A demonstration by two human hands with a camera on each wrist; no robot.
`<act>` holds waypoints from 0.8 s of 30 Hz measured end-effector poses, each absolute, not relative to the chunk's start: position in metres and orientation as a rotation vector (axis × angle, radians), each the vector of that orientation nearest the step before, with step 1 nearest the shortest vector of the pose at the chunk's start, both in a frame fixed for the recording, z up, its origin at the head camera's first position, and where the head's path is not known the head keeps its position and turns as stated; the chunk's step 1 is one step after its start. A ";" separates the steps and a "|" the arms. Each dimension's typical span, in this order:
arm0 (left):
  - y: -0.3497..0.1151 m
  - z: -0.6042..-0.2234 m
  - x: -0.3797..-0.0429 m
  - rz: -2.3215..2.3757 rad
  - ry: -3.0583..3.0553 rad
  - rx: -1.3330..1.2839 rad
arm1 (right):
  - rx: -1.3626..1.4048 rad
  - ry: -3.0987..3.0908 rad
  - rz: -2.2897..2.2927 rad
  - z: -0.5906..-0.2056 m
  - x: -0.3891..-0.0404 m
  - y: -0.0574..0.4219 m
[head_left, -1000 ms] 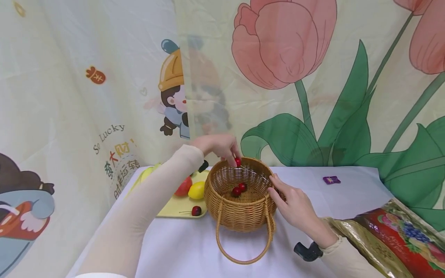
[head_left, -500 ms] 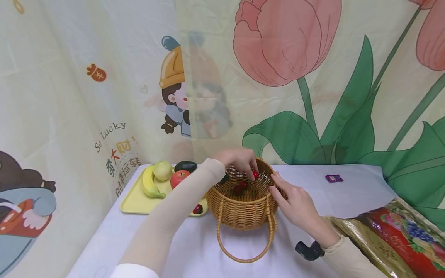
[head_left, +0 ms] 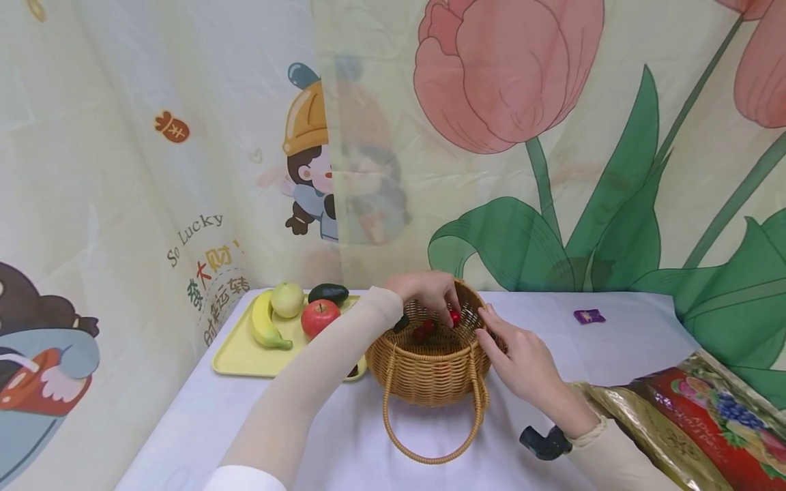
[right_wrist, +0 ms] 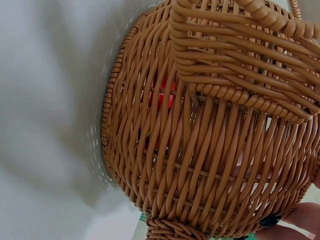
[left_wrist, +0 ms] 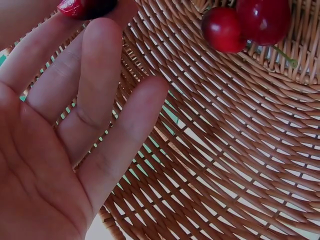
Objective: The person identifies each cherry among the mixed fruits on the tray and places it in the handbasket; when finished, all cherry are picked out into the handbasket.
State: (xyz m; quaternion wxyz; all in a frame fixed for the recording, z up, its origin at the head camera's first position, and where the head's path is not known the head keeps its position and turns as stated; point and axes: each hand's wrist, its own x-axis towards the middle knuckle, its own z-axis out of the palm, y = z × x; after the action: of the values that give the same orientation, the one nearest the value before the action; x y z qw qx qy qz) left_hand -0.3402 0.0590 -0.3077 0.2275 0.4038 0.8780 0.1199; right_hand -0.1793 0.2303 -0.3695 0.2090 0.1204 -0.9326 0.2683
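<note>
My left hand [head_left: 430,293] reaches down into a round wicker basket [head_left: 430,378], its fingertips pinching a red cherry [head_left: 455,318]. The left wrist view has this held cherry [left_wrist: 87,7] at the top edge; the last fingers [left_wrist: 142,107] are spread beside the weave. Two more cherries [left_wrist: 245,25] lie together on the basket floor, one with a green stem. My right hand [head_left: 522,358] holds the basket's right rim, thumb and fingers at the edge. Through the wicker wall [right_wrist: 195,145] in the right wrist view, red shows inside.
Left of the basket, a yellow tray [head_left: 245,365] bears a banana [head_left: 264,324], a pale round fruit [head_left: 287,300], a red apple [head_left: 319,317] and a dark avocado [head_left: 328,294]. The basket handle [head_left: 432,458] hangs forward. A purple packet [head_left: 589,316] and a shiny bag [head_left: 694,423] are at right.
The left hand has moved down and right into the basket, carrying the cherry from rim height to lower inside. More of the tray shows from behind the left arm. The right hand stays put.
</note>
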 end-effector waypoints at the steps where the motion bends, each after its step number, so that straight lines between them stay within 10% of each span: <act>1: 0.059 -0.308 -0.340 0.325 2.420 1.111 | 0.335 -2.597 0.746 -0.370 -0.179 0.230; 24: 0.061 -0.315 -0.345 0.298 2.434 1.178 | 0.327 -2.589 0.745 -0.370 -0.178 0.230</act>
State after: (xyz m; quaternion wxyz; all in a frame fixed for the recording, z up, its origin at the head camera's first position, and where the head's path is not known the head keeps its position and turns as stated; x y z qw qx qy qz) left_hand -0.3450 0.0609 -0.3146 0.2089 0.4233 0.8750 0.1072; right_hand -0.1783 0.2296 -0.3699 0.2121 0.1177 -0.9323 0.2683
